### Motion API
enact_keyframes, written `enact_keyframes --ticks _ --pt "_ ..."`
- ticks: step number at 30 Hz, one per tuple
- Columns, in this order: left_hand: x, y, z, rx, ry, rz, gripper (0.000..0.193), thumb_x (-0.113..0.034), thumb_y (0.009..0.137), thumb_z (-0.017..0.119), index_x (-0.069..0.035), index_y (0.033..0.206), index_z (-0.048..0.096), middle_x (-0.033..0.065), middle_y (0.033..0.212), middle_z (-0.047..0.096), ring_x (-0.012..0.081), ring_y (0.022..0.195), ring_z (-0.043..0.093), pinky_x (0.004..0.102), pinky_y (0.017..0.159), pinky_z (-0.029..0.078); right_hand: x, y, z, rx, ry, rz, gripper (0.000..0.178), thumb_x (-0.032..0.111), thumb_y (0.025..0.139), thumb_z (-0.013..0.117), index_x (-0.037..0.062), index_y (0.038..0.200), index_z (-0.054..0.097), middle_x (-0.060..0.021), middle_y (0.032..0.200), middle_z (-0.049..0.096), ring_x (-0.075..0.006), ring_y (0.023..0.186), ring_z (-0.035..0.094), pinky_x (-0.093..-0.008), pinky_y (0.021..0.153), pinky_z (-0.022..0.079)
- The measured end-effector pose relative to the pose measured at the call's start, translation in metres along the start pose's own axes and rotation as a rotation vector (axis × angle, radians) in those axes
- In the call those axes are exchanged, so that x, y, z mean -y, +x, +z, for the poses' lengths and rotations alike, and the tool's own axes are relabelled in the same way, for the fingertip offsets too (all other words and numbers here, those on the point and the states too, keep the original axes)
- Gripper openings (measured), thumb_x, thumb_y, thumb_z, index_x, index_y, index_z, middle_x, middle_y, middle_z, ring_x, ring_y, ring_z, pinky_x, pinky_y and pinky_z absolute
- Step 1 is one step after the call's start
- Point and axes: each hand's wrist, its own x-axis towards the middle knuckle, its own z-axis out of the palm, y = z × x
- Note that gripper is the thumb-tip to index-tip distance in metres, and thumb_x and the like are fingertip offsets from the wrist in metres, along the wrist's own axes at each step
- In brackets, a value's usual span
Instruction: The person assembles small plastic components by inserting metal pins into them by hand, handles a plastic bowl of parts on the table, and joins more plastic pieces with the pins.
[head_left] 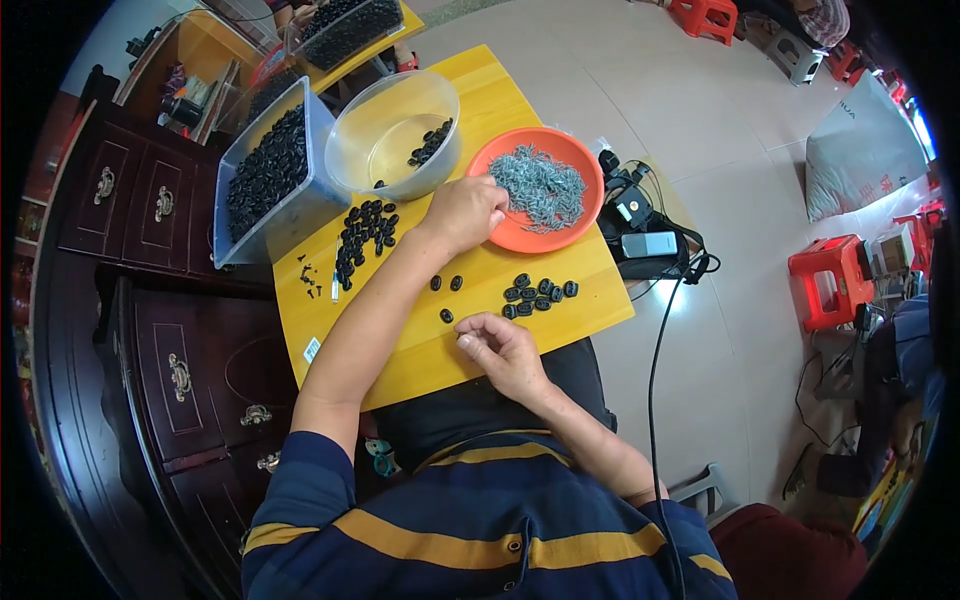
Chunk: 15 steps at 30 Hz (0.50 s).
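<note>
My left hand (466, 213) reaches over the left rim of an orange bowl (482, 152). Its fingers are bent together at the edge of a heap of small grey metal pieces (540, 187), and whatever they hold is hidden. Close to the table's front edge, my right hand (507, 358) has thumb and fingertips drawn together; I cannot make out what is between them. Just beyond those fingertips lies a black oval plastic piece (446, 316), with two more (446, 283) farther off. A cluster of similar black pieces (537, 296) sits right of them.
Loose black pieces (362, 238) cover the yellow table (590, 285) left of my forearm. Behind stand a clear round tub (345, 130) with a few pieces and a full blue-tinted bin (318, 135). A black bag (655, 265) with a cable is at the right edge; dark drawers (180, 360) stand left.
</note>
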Motion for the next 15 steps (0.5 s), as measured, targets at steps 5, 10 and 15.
enact_keyframes --ticks 5,10,15 --pt "0.000 0.013 0.004 0.162 0.165 0.022 0.008 -0.018 0.082 0.065 -0.010 0.081 0.068 0.0078 0.084 0.066 0.0304 0.083 0.067 0.0447 0.073 0.054 -0.003 0.002 -0.002 0.016 -0.024 -0.025 0.016 0.008 0.096 0.066 0.0000 0.110 0.065 0.0032 0.089 0.064 -0.0030 0.077 0.056 -0.0197 0.070 0.049" --pt "0.000 0.018 0.007 0.195 0.254 0.044 0.009 -0.015 0.079 0.063 -0.007 0.081 0.067 0.0098 0.084 0.066 0.0331 0.083 0.067 0.0483 0.071 0.055 -0.001 0.002 -0.002 0.011 -0.034 -0.004 0.016 0.008 0.096 0.067 0.0003 0.109 0.065 0.0039 0.089 0.063 -0.0031 0.077 0.055 -0.0191 0.070 0.048" --pt "0.000 0.016 0.004 0.176 0.237 0.024 0.010 -0.014 0.077 0.062 -0.006 0.081 0.065 0.0120 0.083 0.066 0.0352 0.081 0.067 0.0499 0.071 0.054 0.002 0.002 -0.002 0.014 -0.006 0.001 0.016 0.008 0.096 0.067 0.0006 0.110 0.065 0.0041 0.088 0.062 -0.0031 0.077 0.055 -0.0191 0.070 0.047"
